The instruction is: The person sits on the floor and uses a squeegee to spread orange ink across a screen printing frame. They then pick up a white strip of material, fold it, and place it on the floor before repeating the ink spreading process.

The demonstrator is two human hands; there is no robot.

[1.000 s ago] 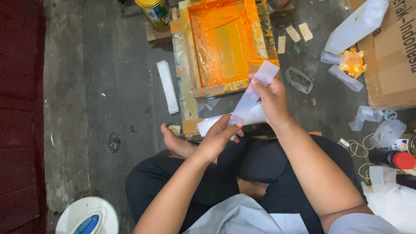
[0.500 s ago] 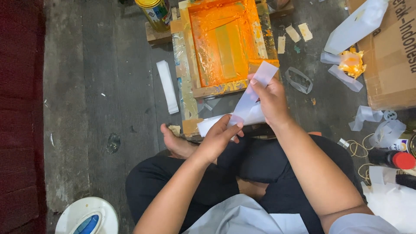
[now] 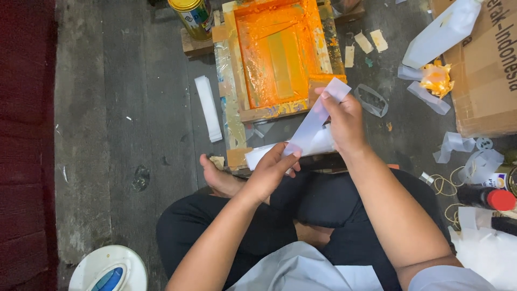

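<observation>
A grey concrete floor (image 3: 124,124) fills the view, with a dark red mat (image 3: 24,134) along its 9 o'clock edge. The person sits cross-legged in black trousers (image 3: 318,205) at 6 o'clock, one bare foot (image 3: 221,180) showing. At 12 o'clock lies a wooden printing frame (image 3: 280,56) smeared with orange ink, and a cardboard box (image 3: 484,70) sits at 2 o'clock. A round white and blue object (image 3: 107,268) is at 7 o'clock. A yellow-lidded tin (image 3: 191,16) stands at 11 o'clock beside the frame, and a folded white stack (image 3: 208,108) lies on the floor left of it. A bottle with a red cap (image 3: 487,198) lies at 4 o'clock among scraps and rubber bands.

Just below the frame, near the centre, the translucent white plastic strip (image 3: 315,116) slants between both hands. The right hand (image 3: 344,121) pinches its upper end between thumb and curled fingers. The left hand (image 3: 272,170) grips its lower end, fingers closed around it, above a small pile of similar strips (image 3: 258,156).
</observation>
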